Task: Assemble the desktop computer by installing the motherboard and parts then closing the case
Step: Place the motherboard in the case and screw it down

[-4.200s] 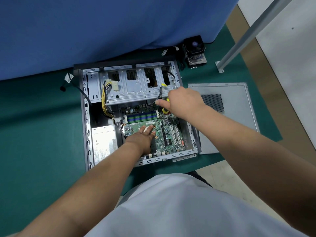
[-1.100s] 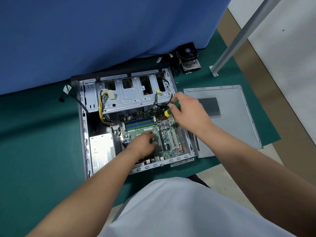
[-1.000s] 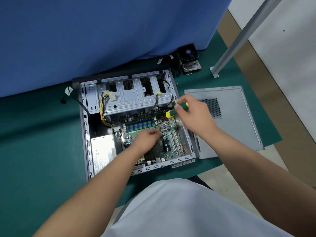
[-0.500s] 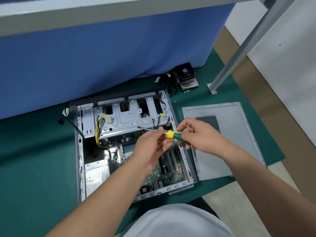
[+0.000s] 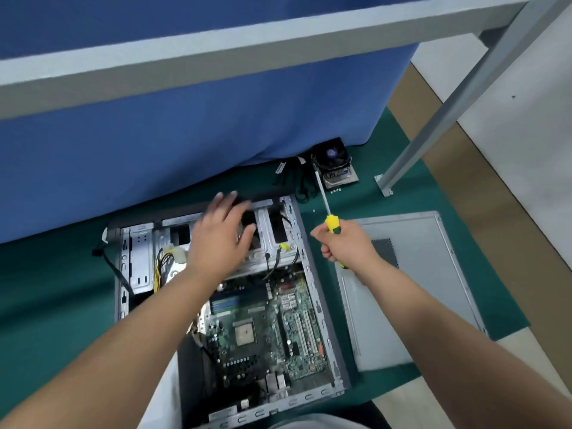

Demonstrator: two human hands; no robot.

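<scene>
Overhead, from the head camera, the open computer case (image 5: 312, 292) lies flat on the green mat (image 5: 52, 305), with the motherboard (image 5: 263, 332) seated inside it toward the near end and the drive cage (image 5: 272, 243) at the far end.

The left hand (image 5: 218, 239) reaches out over the drive cage, fingers spread and fairly straight, its grip released and holding nothing; whether it touches the metal I cannot tell.

The right hand (image 5: 346, 246) has its grip clenched round the yellow-and-green handle of a screwdriver (image 5: 328, 212), just outside the case's right wall. The tool's long axis runs away from the person, the shaft pointing toward the far CPU cooler (image 5: 334, 165) that sits on the mat beyond the case, beside a few small pale specks, perhaps screws.

The side panel (image 5: 427, 289) lies flat to the right of the case, partly under the right forearm.

The relation that matters: the cooler lies ahead of both hands, past the case's far right corner, and the right hand is nearer, though occupied. The motherboard socket is bare, so fetching the cooler looks like the likely next step, probably with the free left hand.
</scene>
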